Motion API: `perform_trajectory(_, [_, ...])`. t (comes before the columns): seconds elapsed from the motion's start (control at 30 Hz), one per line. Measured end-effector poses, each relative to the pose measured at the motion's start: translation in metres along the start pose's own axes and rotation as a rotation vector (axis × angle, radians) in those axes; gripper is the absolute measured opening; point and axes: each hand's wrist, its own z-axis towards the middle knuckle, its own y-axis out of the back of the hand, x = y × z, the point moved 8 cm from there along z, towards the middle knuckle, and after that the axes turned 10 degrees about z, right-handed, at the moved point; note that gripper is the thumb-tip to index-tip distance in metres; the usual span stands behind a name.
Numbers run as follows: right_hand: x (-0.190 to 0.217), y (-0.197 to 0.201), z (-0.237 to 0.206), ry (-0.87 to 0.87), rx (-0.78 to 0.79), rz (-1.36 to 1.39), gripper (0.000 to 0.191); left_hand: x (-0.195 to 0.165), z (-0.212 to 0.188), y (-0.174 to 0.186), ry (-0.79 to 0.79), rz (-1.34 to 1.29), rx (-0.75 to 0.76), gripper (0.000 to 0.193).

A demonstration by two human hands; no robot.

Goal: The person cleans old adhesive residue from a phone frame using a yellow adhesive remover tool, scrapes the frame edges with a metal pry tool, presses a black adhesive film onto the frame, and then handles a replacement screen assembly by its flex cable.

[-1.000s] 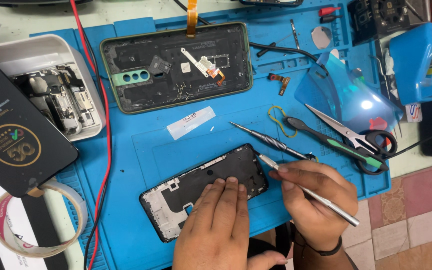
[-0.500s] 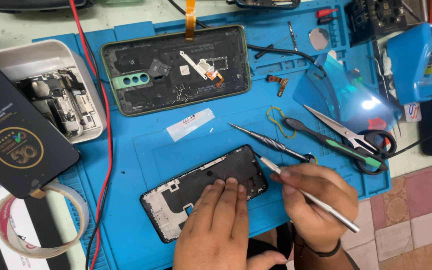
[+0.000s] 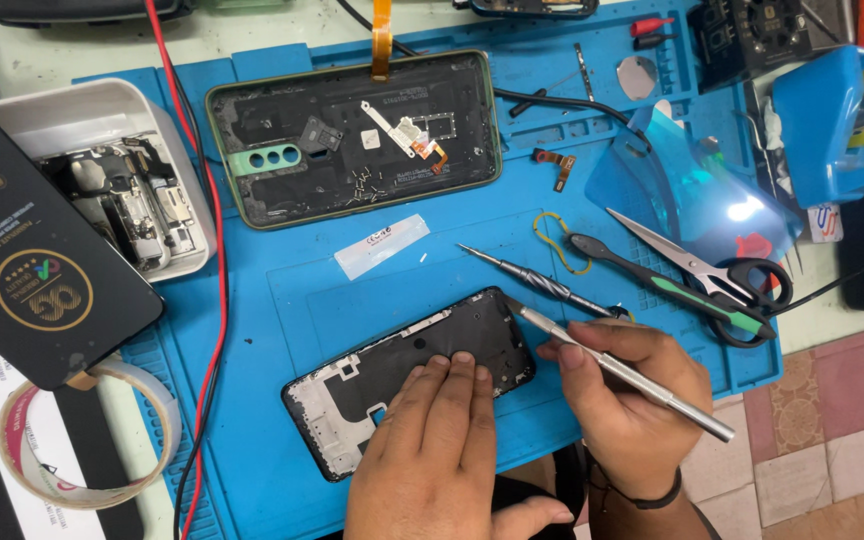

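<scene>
From the head view, our left hand (image 3: 442, 450) lies flat, fingers released and pressing down on the phone frame (image 3: 412, 375), which sits tilted on the blue mat (image 3: 282, 300) near the surface's front edge. Our right hand (image 3: 627, 395) is clenched around a thin metal tool (image 3: 617, 368), held like a pen, its tip touching the frame's upper right corner.

We judge the main risk is a slip: the tip bears on a narrow rim, and if it skids it could gouge the frame or jab our left fingertips (image 3: 452, 365), which rest just beside it. Only flat fingers pin the frame, so a hard push could pivot it on the mat.

Loose screws lie inside the back cover (image 3: 352, 135) well above; a jolt could scatter them. The screwdriver (image 3: 542, 280) and scissors (image 3: 697, 270) lie near our right wrist and could be knocked.
</scene>
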Motion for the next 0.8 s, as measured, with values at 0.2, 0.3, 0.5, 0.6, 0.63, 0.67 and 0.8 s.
perform_trajectory(0.2, [0.004,-0.003,0.003,0.041,0.017,-0.051,0.015,-0.001,0.000,-0.001,-0.003,0.026,-0.003,0.105])
perform_trajectory(0.3, [-0.003,-0.002,0.002,-0.044,-0.006,-0.029,0.013,0.000,-0.001,0.001,0.003,0.035,-0.007,0.104])
perform_trajectory(0.5, [-0.011,0.003,0.002,-0.143,-0.077,0.067,0.009,-0.001,0.000,0.001,0.011,0.052,0.008,0.103])
perform_trajectory(0.6, [-0.009,0.002,0.002,-0.126,-0.086,0.038,0.010,-0.001,0.000,0.002,0.008,0.046,0.005,0.103])
perform_trajectory(0.63, [-0.009,0.002,0.002,-0.123,-0.092,0.030,0.010,-0.001,0.001,0.002,0.005,0.043,0.001,0.103])
perform_trajectory(0.67, [-0.009,0.002,0.002,-0.120,-0.099,0.023,0.010,-0.001,0.001,0.002,0.009,0.041,0.001,0.103])
perform_trajectory(0.8, [-0.006,0.001,0.002,-0.084,-0.109,0.044,0.010,-0.001,0.001,0.003,0.019,0.034,0.012,0.103])
